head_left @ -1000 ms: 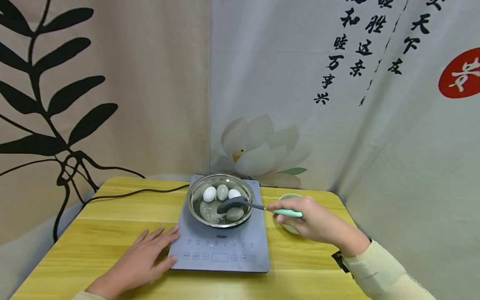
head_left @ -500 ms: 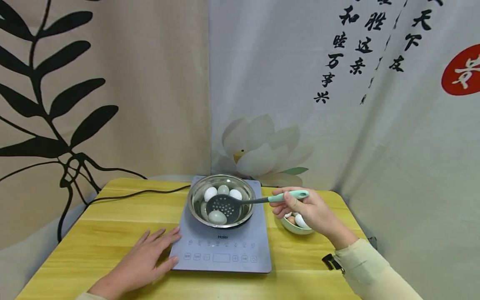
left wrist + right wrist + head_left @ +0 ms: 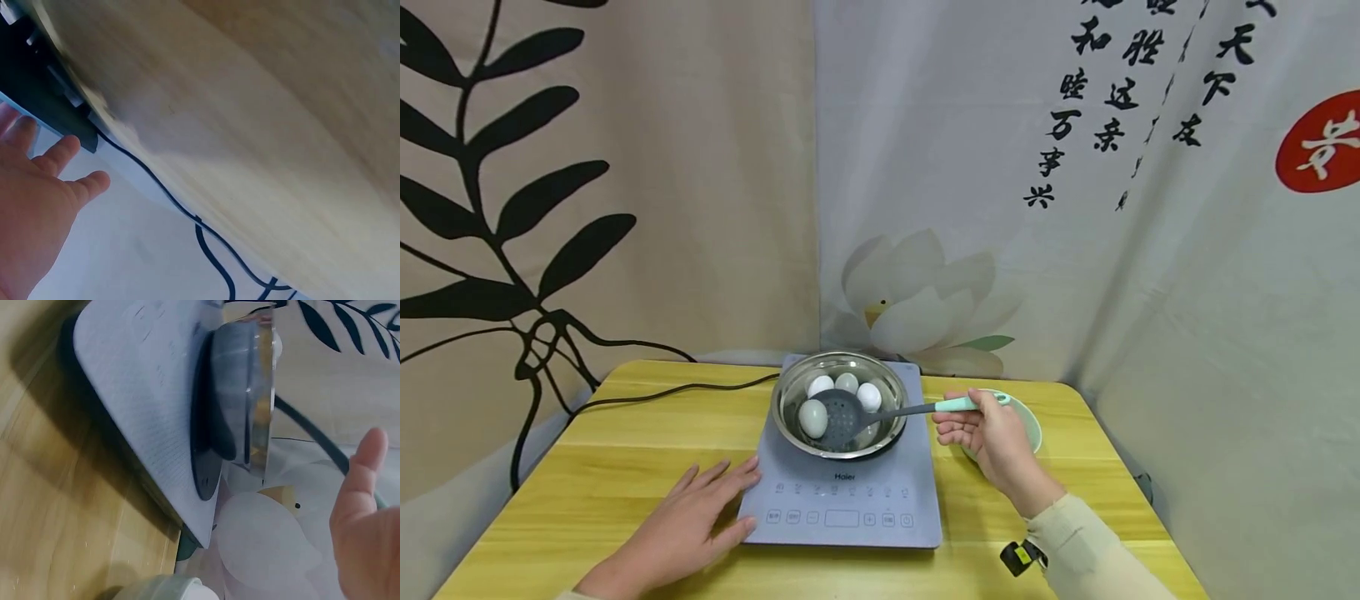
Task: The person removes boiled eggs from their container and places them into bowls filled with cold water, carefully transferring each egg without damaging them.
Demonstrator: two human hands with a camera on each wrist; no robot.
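My right hand grips the mint-green handle of a slotted spoon, its dark perforated head inside a steel pot. A pale grey-green egg lies against the left side of the spoon head. Behind it in the pot are a white egg, a greyish egg and another white egg. The pot stands on an induction cooker. My left hand touches the cooker's left edge with fingers spread. In the right wrist view the spoon's dark shaft slants over the pot rim.
A pale green bowl stands right of the cooker, partly hidden behind my right hand; a white egg shows in it. A black cord runs left from the cooker across the wooden table. Printed curtains hang behind.
The spoon head, first tilted at the pot's right, has turned and swept left, with the grey-green egg now at the pot's left. My right hand has shifted in front of the bowl; the left stays put.
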